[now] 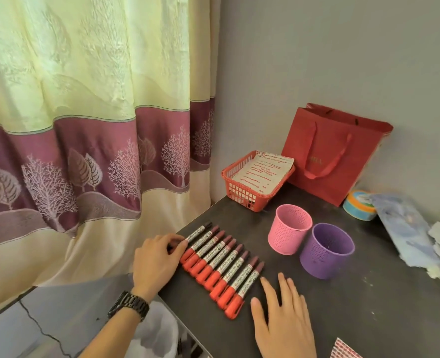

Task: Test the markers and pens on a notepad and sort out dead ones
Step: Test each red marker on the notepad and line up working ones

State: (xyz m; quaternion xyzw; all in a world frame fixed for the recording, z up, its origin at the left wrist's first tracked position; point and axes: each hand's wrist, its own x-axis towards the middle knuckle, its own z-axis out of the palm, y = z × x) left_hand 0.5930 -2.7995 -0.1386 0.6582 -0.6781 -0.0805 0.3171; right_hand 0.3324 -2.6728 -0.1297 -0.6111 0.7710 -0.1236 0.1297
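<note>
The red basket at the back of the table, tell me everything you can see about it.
The red basket is rectangular, plastic-looking, with open lattice walls. It stands upright at the far left corner of the dark table, left of a red paper bag. A sheet with red writing lies in it, overhanging the right rim.

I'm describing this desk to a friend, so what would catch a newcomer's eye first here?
The row of red-capped markers lies side by side on the dark table, between the left hand and the flat right hand. To its right stand a pink perforated plastic cup and a purple perforated plastic cup; behind them a red paper gift bag stands against the grey wall.
</note>
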